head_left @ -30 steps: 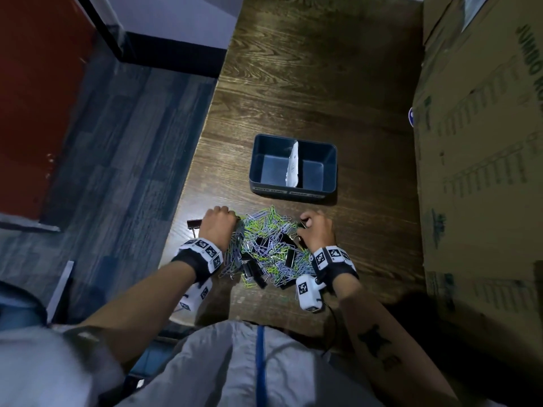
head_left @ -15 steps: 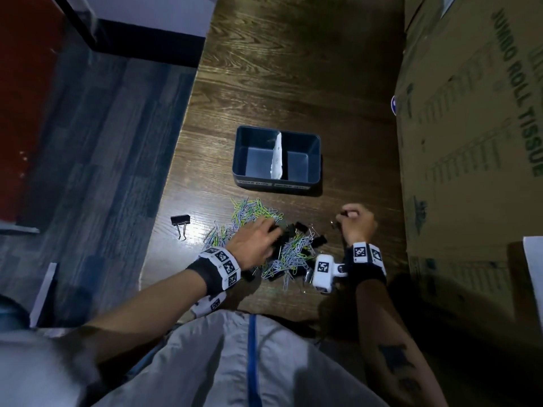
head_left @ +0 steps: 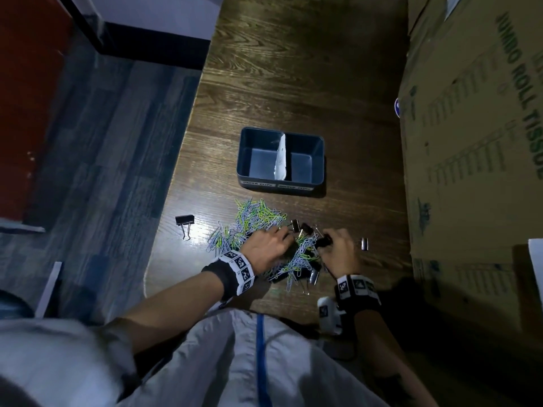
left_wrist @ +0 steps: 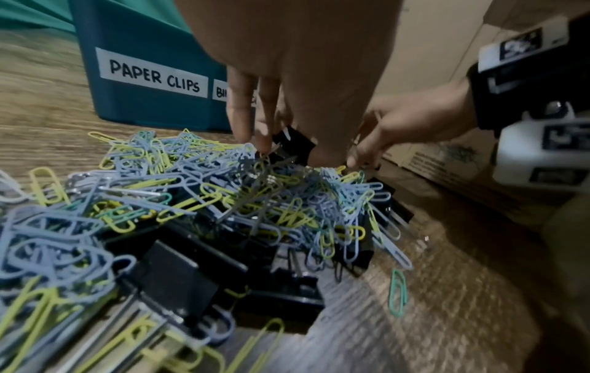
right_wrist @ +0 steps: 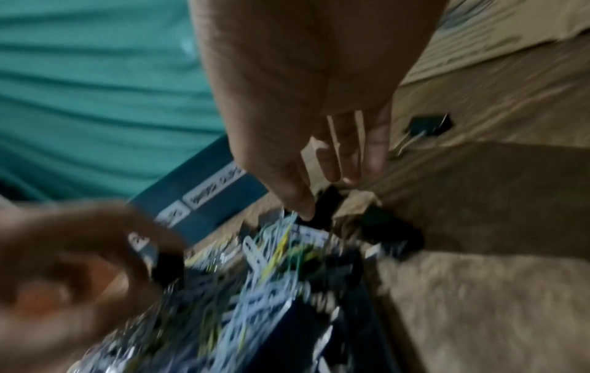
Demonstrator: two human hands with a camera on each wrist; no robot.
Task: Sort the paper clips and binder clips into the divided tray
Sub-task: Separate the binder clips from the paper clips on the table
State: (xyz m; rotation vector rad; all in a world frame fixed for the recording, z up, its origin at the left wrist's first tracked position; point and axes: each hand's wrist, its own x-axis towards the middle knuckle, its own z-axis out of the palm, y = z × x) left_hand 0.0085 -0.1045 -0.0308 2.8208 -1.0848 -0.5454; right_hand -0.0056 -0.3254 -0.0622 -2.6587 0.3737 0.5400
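A pile of coloured paper clips (head_left: 252,217) mixed with black binder clips (head_left: 307,229) lies on the wooden table, just in front of the blue divided tray (head_left: 282,188). The tray has a white paper divider and front labels; the left one reads PAPER CLIPS (left_wrist: 153,75). My left hand (head_left: 286,235) reaches across the pile, and its fingers and thumb pinch a black binder clip (left_wrist: 292,141). My right hand (head_left: 326,240) is at the pile's right edge, pinching another black binder clip (right_wrist: 328,202). Both tray compartments look empty.
One binder clip (head_left: 185,222) lies alone near the table's left edge. Another binder clip (head_left: 364,243) lies right of my right hand. A tall cardboard box (head_left: 470,142) walls off the right side. Bare table stretches beyond the tray.
A second ago my hands cupped the pile's two sides. The left hand has crossed over to the pile's right part, and the right hand went out right and came back in.
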